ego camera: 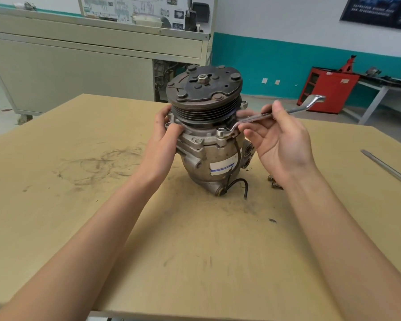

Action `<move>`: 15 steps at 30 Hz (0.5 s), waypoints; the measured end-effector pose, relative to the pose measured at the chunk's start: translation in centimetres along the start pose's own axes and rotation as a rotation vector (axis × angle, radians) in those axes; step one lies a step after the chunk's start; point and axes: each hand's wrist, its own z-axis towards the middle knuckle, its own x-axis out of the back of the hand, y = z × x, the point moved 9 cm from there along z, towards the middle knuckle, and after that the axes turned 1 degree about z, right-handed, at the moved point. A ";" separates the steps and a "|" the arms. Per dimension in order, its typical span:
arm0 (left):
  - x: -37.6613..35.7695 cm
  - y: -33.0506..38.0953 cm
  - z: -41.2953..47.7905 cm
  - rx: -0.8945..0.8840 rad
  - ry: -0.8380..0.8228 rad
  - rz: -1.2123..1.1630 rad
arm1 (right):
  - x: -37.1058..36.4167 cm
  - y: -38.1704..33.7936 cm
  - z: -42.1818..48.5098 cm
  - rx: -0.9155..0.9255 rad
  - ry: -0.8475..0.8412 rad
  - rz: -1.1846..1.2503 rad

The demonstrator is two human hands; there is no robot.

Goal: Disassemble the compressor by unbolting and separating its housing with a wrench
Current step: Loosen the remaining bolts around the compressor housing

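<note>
Compressor (208, 144) stands upright, left hand (163, 135) gripping its flange. Right hand (280, 144) merely pinches the wrench (295, 110), so its ring could slip off the bolt (221, 130) between them.

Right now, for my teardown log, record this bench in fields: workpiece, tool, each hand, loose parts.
workpiece: grey cast-metal compressor, upright on tan board table
tool: silver offset ring wrench, ring end over a housing bolt
left hand: grips the housing flange
right hand: pinches the wrench shank
loose parts: small brownish fasteners on table, right of compressor
other: long flat metal bar, table's right edge
</note>
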 end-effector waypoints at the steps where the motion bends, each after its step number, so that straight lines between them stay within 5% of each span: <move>1: 0.0 0.0 0.0 -0.002 -0.003 -0.002 | 0.0 -0.4 -0.1 0.039 0.011 0.018; 8: 0.1 0.1 0.0 -0.006 0.006 -0.020 | -2.5 -4.4 -5.3 0.671 0.001 -0.470; 15: 0.3 -0.1 0.1 -0.021 0.019 -0.008 | -5.3 -3.2 -8.5 1.025 -0.166 -0.894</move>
